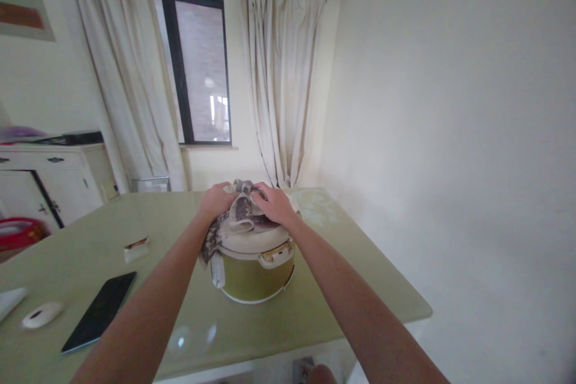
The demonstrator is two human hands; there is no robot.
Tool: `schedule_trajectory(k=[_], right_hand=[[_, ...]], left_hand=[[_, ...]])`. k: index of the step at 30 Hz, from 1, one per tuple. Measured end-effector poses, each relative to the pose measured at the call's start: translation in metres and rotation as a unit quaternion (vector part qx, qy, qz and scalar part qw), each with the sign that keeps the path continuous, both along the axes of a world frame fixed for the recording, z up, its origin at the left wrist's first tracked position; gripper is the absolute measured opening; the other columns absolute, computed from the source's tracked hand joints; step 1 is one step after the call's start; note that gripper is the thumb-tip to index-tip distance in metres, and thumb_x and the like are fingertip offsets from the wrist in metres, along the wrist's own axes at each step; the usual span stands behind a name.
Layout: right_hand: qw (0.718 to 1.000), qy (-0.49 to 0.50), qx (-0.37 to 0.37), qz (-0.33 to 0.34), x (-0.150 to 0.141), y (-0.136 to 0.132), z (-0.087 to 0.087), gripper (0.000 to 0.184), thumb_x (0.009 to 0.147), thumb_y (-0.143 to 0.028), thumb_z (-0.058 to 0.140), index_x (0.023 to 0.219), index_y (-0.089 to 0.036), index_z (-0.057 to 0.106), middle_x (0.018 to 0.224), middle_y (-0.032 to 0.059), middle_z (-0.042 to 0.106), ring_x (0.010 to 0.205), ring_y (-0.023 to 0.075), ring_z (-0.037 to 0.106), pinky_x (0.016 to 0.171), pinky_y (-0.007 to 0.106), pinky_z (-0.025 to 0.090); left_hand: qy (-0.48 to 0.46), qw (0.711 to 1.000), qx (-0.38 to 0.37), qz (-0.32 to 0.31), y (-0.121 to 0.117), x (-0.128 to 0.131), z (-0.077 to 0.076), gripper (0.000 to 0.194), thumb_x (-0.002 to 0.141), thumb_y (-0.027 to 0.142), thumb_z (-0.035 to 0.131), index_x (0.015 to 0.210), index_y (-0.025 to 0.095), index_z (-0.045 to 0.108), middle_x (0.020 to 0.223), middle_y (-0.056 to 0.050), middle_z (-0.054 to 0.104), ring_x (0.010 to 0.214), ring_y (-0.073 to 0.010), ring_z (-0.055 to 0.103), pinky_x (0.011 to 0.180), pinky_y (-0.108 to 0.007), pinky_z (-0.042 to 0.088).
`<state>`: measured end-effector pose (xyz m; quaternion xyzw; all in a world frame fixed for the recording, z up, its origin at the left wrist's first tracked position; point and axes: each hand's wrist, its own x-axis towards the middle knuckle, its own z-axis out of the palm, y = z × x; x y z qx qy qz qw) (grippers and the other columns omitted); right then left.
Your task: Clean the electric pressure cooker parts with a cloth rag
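Note:
A round green-and-white rice cooker stands upright on the table, its white lid closed. Over the top of the lid lies a bunched grey-and-white patterned cloth, one end hanging down the cooker's left side. My left hand grips the cloth from the left, its fingers partly hidden in the folds. On the other side, my right hand has its fingers curled onto the cloth near the top. Both forearms reach forward on either side of the cooker.
On the glossy green table at left lie a dark tablet, a white mouse and a small brown-and-white item. A white wall runs along the right. Behind are curtains and a white cabinet.

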<state>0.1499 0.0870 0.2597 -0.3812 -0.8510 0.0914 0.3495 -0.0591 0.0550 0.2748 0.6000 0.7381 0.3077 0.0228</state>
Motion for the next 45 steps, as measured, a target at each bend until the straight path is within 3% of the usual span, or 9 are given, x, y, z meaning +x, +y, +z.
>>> schedule_trajectory(k=[8,12,19,23,26,30,34,39,45], right_hand=[[0.999,0.030,-0.012,0.020,-0.001,0.002,0.000,0.033,0.106,-0.050,0.049,0.129,-0.035,0.069,0.108,-0.0007,0.080,0.103,0.0233,0.071,0.092,0.031,0.048],[0.996,0.061,-0.063,0.030,-0.001,0.005,-0.001,0.041,0.111,-0.047,0.035,0.126,-0.038,0.073,0.125,-0.0036,0.078,0.118,0.0223,0.069,0.101,0.034,0.048],[0.975,0.171,-0.100,0.101,0.009,0.016,0.002,0.043,0.106,-0.028,0.039,0.112,-0.028,0.082,0.127,-0.0003,0.078,0.126,0.0179,0.068,0.113,0.032,0.047],[0.964,0.210,-0.118,0.116,0.011,0.020,0.000,0.040,0.103,-0.030,0.044,0.106,-0.025,0.084,0.116,0.0026,0.082,0.117,0.0190,0.072,0.107,0.032,0.051],[0.960,0.222,-0.128,0.110,0.008,0.020,-0.004,0.044,0.104,-0.030,0.040,0.106,-0.024,0.083,0.116,0.0036,0.081,0.118,0.0189,0.072,0.106,0.033,0.052],[0.954,0.239,-0.121,0.132,0.007,0.020,-0.007,0.041,0.105,-0.032,0.042,0.105,-0.025,0.083,0.116,0.0029,0.081,0.116,0.0180,0.072,0.107,0.032,0.051],[0.947,0.255,-0.120,0.154,0.009,0.021,-0.011,0.039,0.107,-0.037,0.043,0.113,-0.026,0.081,0.121,0.0026,0.079,0.119,0.0182,0.071,0.106,0.032,0.051],[0.970,0.192,-0.068,0.135,0.010,0.017,-0.012,0.043,0.112,-0.037,0.036,0.122,-0.029,0.077,0.127,0.0011,0.077,0.124,0.0175,0.067,0.110,0.031,0.047],[0.990,0.092,-0.017,0.101,0.008,0.006,-0.004,0.036,0.109,-0.048,0.048,0.128,-0.029,0.073,0.132,0.0021,0.074,0.122,0.0195,0.067,0.108,0.031,0.047]], left_hand=[[0.063,0.957,0.279,-0.040,-0.112,0.037,-0.069,0.022,0.083,0.039,0.065,0.096,0.022,0.072,0.108,-0.009,0.076,0.107,-0.0300,0.065,0.100,-0.045,0.050],[0.174,0.936,0.294,-0.090,-0.137,0.077,-0.084,0.019,0.080,0.029,0.075,0.099,0.026,0.075,0.117,-0.008,0.076,0.120,-0.0351,0.059,0.101,-0.050,0.048],[0.315,0.889,0.145,-0.300,-0.095,0.110,-0.022,0.032,0.077,0.035,0.082,0.107,0.029,0.073,0.117,-0.008,0.073,0.120,-0.0363,0.060,0.097,-0.054,0.050],[0.280,0.885,0.149,-0.342,-0.089,0.096,-0.022,0.032,0.078,0.031,0.080,0.109,0.030,0.073,0.122,-0.006,0.073,0.121,-0.0334,0.061,0.105,-0.052,0.049],[0.194,0.911,0.213,-0.296,-0.093,0.061,-0.045,0.030,0.081,0.030,0.073,0.111,0.029,0.074,0.123,-0.007,0.074,0.121,-0.0306,0.062,0.112,-0.050,0.047],[0.048,0.954,0.259,-0.142,-0.081,0.003,-0.062,0.033,0.084,0.041,0.062,0.110,0.024,0.074,0.121,-0.010,0.076,0.117,-0.0310,0.067,0.106,-0.045,0.052],[0.013,0.990,0.120,-0.077,-0.034,-0.025,-0.037,0.042,0.080,0.049,0.058,0.109,0.025,0.076,0.115,-0.009,0.079,0.109,-0.0316,0.072,0.095,-0.039,0.055],[0.048,0.992,0.000,-0.114,0.037,-0.014,-0.002,0.034,0.073,0.055,0.062,0.087,0.027,0.076,0.097,-0.009,0.080,0.100,-0.0320,0.074,0.083,-0.034,0.053],[-0.140,0.983,0.004,-0.120,0.057,-0.036,-0.014,0.038,0.080,0.055,0.057,0.081,0.019,0.070,0.078,-0.002,0.076,0.084,-0.0235,0.071,0.076,-0.030,0.056]])
